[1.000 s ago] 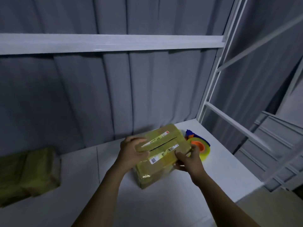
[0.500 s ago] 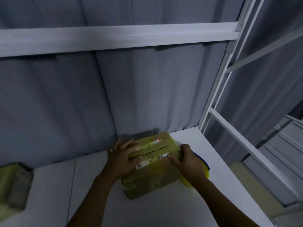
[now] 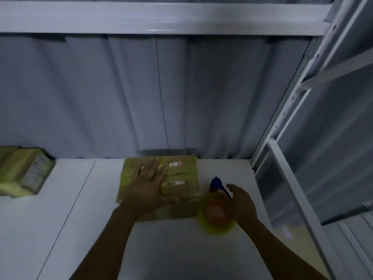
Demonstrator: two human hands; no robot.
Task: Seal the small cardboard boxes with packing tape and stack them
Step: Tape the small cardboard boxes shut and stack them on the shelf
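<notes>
A small cardboard box (image 3: 181, 178) with white labels and an open seam across its top sits on the white shelf (image 3: 60, 229), against the back curtain. My left hand (image 3: 150, 185) lies flat on the box's top, fingers spread and straight. Just right of the box is a tape dispenser (image 3: 217, 213) with a yellow roll, orange core and blue handle. My right hand (image 3: 240, 203) is at the dispenser, its fingers curling over the handle; the grip itself is blurred.
Other taped cardboard boxes (image 3: 24, 172) stand at the shelf's far left. A grey curtain (image 3: 161, 98) hangs behind. A white shelf beam (image 3: 161, 17) crosses overhead, and a white metal upright (image 3: 282, 148) borders the right side.
The box now lies square against the curtain. My left hand has flattened on its top. My right hand has left the box and moved right onto the tape dispenser.
</notes>
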